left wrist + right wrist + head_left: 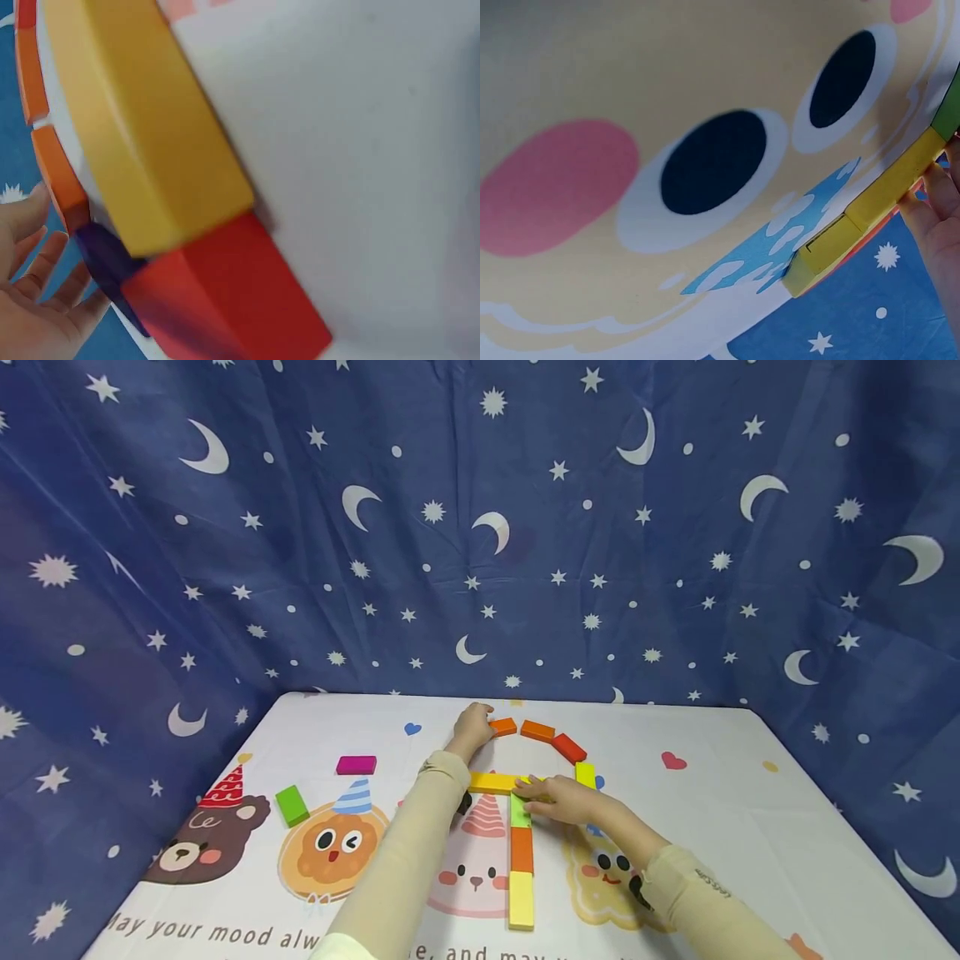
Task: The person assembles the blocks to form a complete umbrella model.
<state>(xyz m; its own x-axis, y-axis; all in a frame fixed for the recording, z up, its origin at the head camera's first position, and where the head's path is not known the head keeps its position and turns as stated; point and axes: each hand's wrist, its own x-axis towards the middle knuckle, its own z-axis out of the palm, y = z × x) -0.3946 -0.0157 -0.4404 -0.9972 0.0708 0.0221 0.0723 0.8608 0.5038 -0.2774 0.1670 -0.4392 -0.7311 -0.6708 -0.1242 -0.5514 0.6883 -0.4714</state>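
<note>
In the head view my left hand (pixel 472 728) is at the left end of an arc of wooden blocks, touching an orange block (pixel 503 727). The left wrist view shows its thumb against that block and the fingers loosely spread by a dark purple block (pixel 109 262). A red block (pixel 232 292) abuts the long yellow bar (pixel 150 127). My right hand (pixel 558 799) rests its fingers on the right part of this bar, over the green block (pixel 521 811) heading a column. Below sit an orange block (pixel 522 850) and a pale yellow block (pixel 521 902).
The arc continues with another orange block (pixel 537 731), a red block (pixel 569 748) and a yellow block (pixel 585 774). A magenta block (pixel 356 765) and a green block (pixel 292 806) lie apart on the left of the printed tablecloth (pixel 705 827). Behind hangs a blue curtain (pixel 420 468).
</note>
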